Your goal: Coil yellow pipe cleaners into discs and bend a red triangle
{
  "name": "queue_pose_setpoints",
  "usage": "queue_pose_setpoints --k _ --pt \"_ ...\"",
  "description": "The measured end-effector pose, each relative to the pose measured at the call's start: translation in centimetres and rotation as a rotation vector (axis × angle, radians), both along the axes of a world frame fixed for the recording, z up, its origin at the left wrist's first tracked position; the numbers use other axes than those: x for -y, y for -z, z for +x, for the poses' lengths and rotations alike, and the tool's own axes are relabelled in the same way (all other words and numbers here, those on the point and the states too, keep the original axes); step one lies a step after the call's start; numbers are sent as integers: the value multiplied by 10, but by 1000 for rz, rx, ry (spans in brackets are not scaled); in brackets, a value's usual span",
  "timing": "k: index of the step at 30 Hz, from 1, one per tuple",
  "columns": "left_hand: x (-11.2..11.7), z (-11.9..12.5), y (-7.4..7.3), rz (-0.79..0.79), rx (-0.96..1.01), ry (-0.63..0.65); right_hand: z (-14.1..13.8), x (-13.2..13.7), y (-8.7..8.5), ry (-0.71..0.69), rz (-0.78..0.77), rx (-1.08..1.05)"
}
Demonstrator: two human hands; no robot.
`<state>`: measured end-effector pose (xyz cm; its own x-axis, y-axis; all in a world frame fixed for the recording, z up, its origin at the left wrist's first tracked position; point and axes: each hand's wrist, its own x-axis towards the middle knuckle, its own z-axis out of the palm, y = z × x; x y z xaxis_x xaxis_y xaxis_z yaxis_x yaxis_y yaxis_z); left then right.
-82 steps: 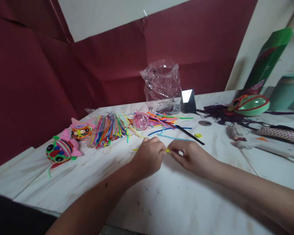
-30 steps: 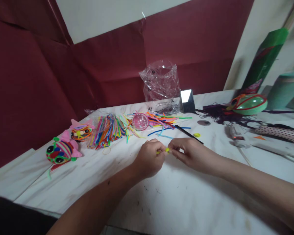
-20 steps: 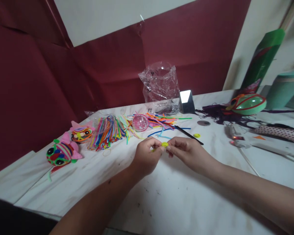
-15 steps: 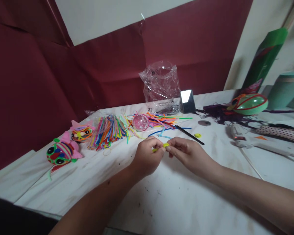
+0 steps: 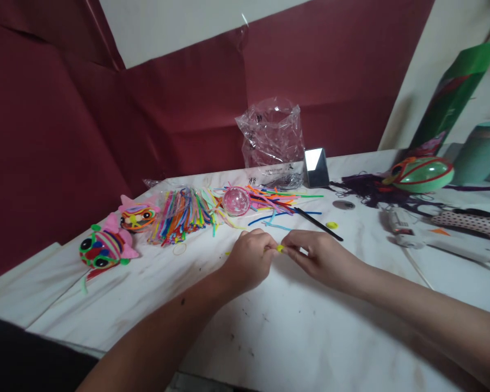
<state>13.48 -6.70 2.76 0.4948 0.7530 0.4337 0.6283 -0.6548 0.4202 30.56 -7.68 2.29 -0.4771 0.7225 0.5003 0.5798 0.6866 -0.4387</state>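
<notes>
Between my fingertips, above the middle of the table, is a small yellow pipe cleaner (image 5: 280, 248). My left hand (image 5: 251, 258) is closed, thumb and forefinger pinching it from the left. From the other side my right hand (image 5: 318, 253) pinches it too, and the two sets of fingertips nearly meet. Most of the piece is hidden by my fingers. Just beyond my right hand lie a yellow coil (image 5: 332, 225) and a black pipe cleaner (image 5: 319, 224).
Colourful pipe cleaners (image 5: 185, 215) and a clear ball (image 5: 236, 201) lie beyond my hands. Two decorated fish figures (image 5: 106, 247) are at left. A phone (image 5: 316, 167) leans near a plastic bag (image 5: 271, 141). At right are a glue gun (image 5: 404, 226), scissors (image 5: 465, 222) and a green lantern (image 5: 427, 175).
My fingers have closed further over the yellow pipe cleaner, so less of it shows between them. The camera view has shifted slightly.
</notes>
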Motion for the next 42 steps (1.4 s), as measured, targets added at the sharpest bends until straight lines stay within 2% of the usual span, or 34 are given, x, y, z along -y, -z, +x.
queue_pose_setpoints --k 4,7,10,13,15,17,21,28,32,34,36,40,42 --pt "2 1 4 30 -101 29 3 -1 1 -36 2 113" --pt "2 2 2 12 -60 53 2 -2 1 -36 -27 122" --pt "2 1 -3 -69 122 0 -1 -2 -1 10 -196 -56" --pt "2 1 -7 -197 366 -73 -5 -2 -3 -17 -415 -328" --pt "3 3 -6 -253 453 -72 -8 -1 -2 -40 -467 -447" --pt "5 5 -4 -264 458 -59 -10 1 -1 -8 -438 -484" --pt "6 7 -1 -226 371 -72 -10 5 2 62 -324 -417" --pt "2 2 -1 -13 144 -27 -6 5 1 109 -233 -229" --pt "1 1 1 45 123 0 -5 5 -1 107 -71 -95" --pt "2 1 -1 47 130 17 -5 4 -1 107 -59 -104" --pt "3 1 -5 3 170 4 -6 3 0 96 -133 -177" --pt "3 2 -10 -198 347 -53 -8 -3 3 -15 -402 -438" --pt "3 2 -10 -278 438 -65 -8 -6 3 -31 -465 -515"
